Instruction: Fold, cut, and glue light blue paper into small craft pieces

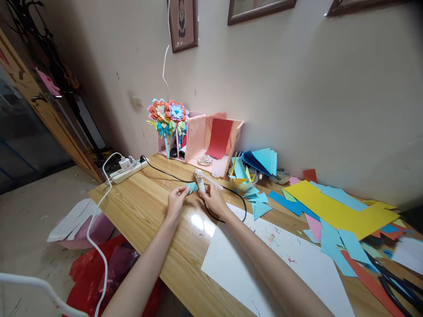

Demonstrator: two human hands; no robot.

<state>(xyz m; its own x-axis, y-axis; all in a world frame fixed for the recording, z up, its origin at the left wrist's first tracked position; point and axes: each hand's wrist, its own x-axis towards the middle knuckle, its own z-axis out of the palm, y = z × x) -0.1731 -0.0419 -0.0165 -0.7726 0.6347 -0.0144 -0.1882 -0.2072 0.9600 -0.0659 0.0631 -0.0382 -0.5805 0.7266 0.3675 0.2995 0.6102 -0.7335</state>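
Left hand (176, 203): thumb and fingers pinched closed on a small folded light-blue paper piece (192, 188), held just above the wooden tabletop (142, 198), right beside the gun. Right hand (214, 199): fingers wrapped round the handle of a white hot glue gun (199, 178), head up, handle down. Can't tell for sure if the nozzle touches the paper; too small at this angle.

Black cord (245, 207) runs from the white power strip (130, 171) at the table's left edge toward the gun, with a loop by the right wrist. Right forearm passes over a white paper sheet (228, 255) with paint marks.

More folded light-blue pieces (261, 209) lie right of the right hand, near a clear bowl (243, 187) of yellow and light-blue folded paper. Beyond the hands, against the wall: pink open-front box (196, 138) with a red card (220, 138) leaning inside, two layered paper flowers (176, 111) on stems at its left end. Far right: large yellow sheet (340, 209) on mixed colored scraps, black-handled scissors (385, 270) nearer the camera.
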